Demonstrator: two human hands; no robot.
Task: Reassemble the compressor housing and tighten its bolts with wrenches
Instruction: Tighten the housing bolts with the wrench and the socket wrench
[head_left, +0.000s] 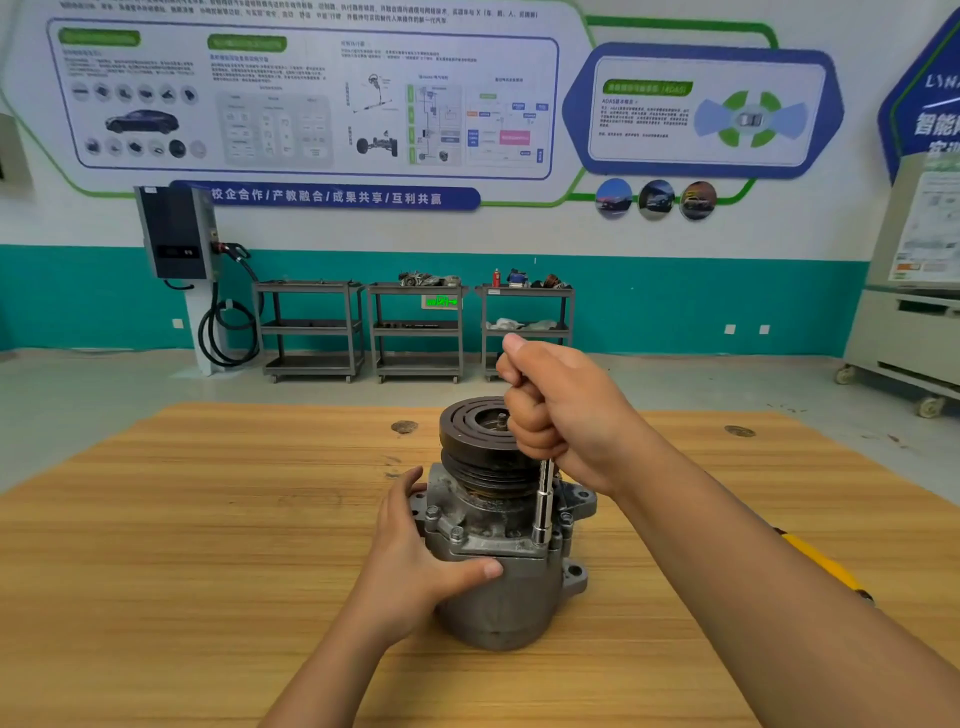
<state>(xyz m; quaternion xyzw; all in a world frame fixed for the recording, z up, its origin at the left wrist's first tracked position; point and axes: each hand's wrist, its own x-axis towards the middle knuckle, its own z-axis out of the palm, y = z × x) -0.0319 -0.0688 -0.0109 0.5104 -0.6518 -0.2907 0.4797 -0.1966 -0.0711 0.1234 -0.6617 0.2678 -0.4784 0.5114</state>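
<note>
A grey compressor (498, 597) stands upright on the wooden table (208, 545), its black grooved pulley (470, 431) on top. Bolts (457, 532) sit around the housing flange. My left hand (415, 556) wraps the left side of the housing, thumb across the front. My right hand (561, 410) grips the top of a chrome socket wrench (544, 504), which stands vertical with its socket on a bolt at the flange's right front.
A yellow-handled tool (821, 564) lies on the table at the right, partly hidden by my right forearm. Beyond the table stand three grey carts (415, 332), a wall charger (176, 234) and a cabinet on wheels (909, 322).
</note>
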